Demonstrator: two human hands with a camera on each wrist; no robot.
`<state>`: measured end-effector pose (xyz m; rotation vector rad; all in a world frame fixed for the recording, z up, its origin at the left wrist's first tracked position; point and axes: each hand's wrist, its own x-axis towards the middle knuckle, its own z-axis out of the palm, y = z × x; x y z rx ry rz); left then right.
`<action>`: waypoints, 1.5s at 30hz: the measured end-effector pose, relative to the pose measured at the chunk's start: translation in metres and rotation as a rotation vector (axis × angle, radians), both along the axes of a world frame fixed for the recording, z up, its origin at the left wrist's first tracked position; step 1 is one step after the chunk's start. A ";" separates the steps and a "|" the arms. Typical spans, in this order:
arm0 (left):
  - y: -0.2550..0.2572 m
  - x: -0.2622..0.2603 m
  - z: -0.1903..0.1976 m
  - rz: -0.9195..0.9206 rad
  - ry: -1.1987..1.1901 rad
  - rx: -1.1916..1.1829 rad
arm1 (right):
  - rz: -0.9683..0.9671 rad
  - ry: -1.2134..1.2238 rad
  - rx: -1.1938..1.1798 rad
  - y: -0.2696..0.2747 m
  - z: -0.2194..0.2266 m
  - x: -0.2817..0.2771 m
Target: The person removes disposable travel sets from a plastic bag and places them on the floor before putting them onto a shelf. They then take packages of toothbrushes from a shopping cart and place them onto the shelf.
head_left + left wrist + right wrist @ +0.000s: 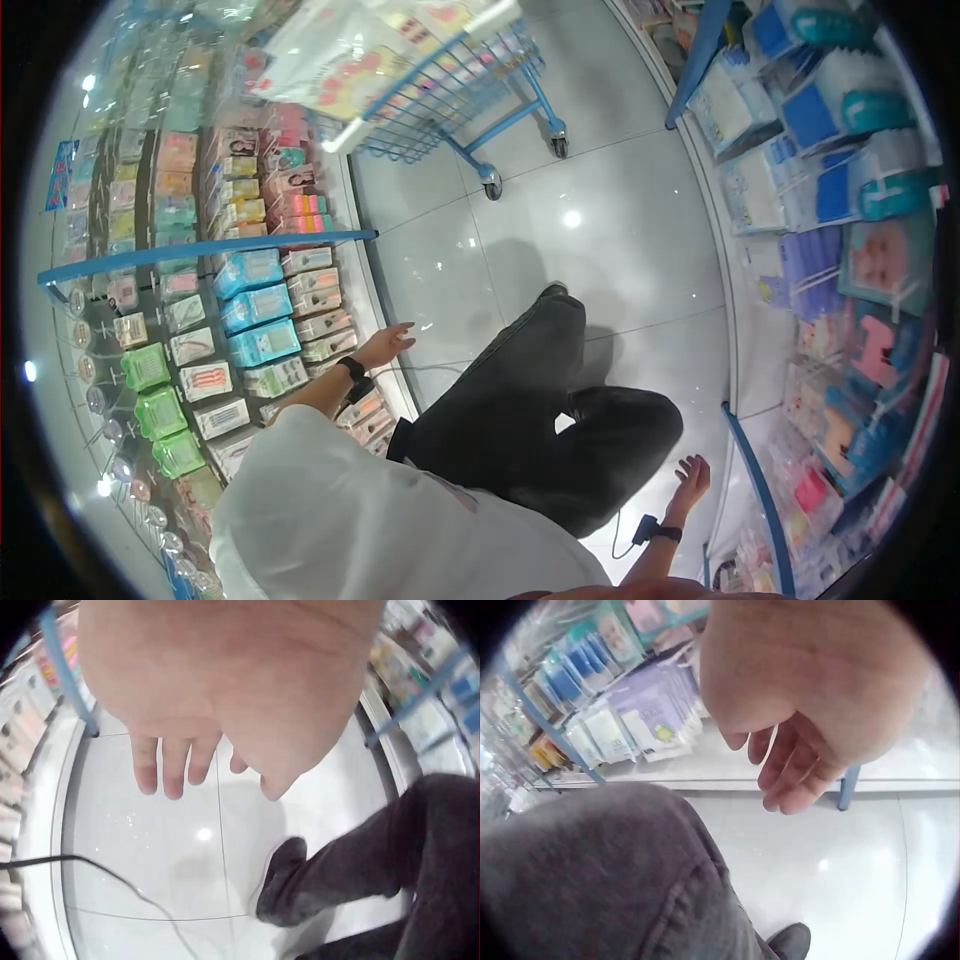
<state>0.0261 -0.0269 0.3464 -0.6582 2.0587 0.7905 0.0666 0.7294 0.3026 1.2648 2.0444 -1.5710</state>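
Note:
My left hand (385, 346) hangs in the air over the floor's left side, beside the lower packets (325, 290) on the left rack. In the left wrist view its fingers (174, 769) extend loosely and hold nothing. On the other side, my right hand (690, 484) is held out past the bent knee, near the right-hand shelves. Its fingers (786, 769) curl loosely around nothing in the right wrist view. Purple packets (654, 709) hang on the rack beyond that hand. Each wrist wears a black band, such as the left band (352, 368).
A blue wire shopping cart (410, 110) on casters stands ahead, carrying a large printed bag (350, 60). Racks of packaged goods line both sides, with blue uprights (210, 250) projecting into the aisle. Pale glossy tiles (620, 230) form the floor between them. A thin cable (112, 874) runs beside the left hand.

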 end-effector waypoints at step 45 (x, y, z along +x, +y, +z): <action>-0.162 -0.378 0.426 0.461 0.896 0.488 | 1.365 0.749 0.273 -0.560 0.491 -0.664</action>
